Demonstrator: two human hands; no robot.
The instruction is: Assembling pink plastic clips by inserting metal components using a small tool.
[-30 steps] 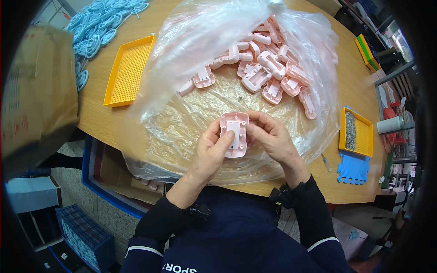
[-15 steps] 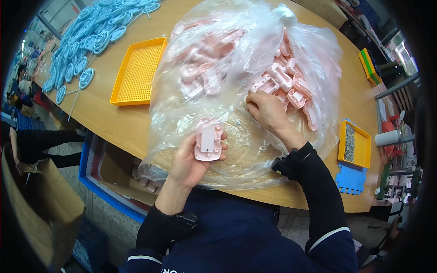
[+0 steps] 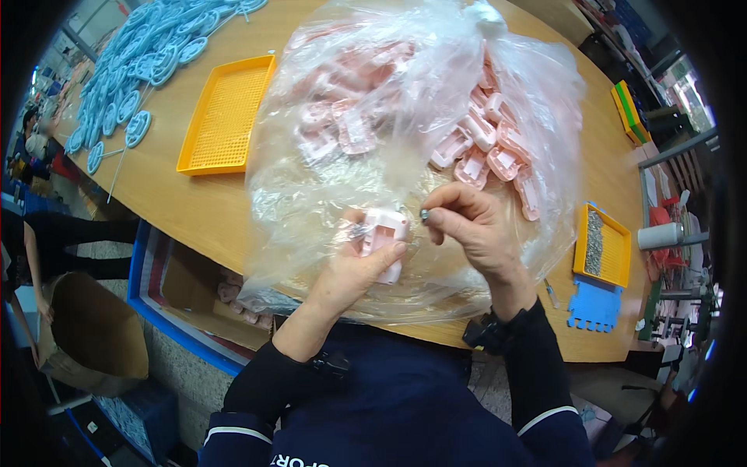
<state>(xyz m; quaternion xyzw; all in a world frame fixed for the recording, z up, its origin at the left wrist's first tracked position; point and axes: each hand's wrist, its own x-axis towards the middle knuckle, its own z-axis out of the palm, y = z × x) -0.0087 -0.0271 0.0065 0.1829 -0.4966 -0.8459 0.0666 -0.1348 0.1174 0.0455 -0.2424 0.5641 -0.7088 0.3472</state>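
Note:
My left hand (image 3: 339, 274) is closed round a pale pink plastic housing (image 3: 395, 223) with a rectangular opening, thumb along its near side. Just right of it, my right hand (image 3: 484, 232) pinches a small shiny metal piece (image 3: 425, 215) between thumb and fingertips, apart from the housing. Its exact kind is too small to tell. Beneath both hands spreads a large clear plastic bag (image 3: 311, 191). Beyond my right hand, several more pink housings (image 3: 504, 159) lie at the bag's opening, and others show blurred through the film on the left.
Left of the bag lies a yellow perforated tray (image 3: 222, 117), with blue ring-shaped parts (image 3: 140, 78) heaped behind it. At right, a yellow tray (image 3: 617, 249) of small metal pieces overlaps a blue foam mat (image 3: 593, 305). A blue-rimmed crate (image 3: 167, 335) stands below the table's left edge.
My right hand has drawn back toward me from the housing pile, and a small metal piece now shows in its fingers. My left hand has moved right and turned its housing over.

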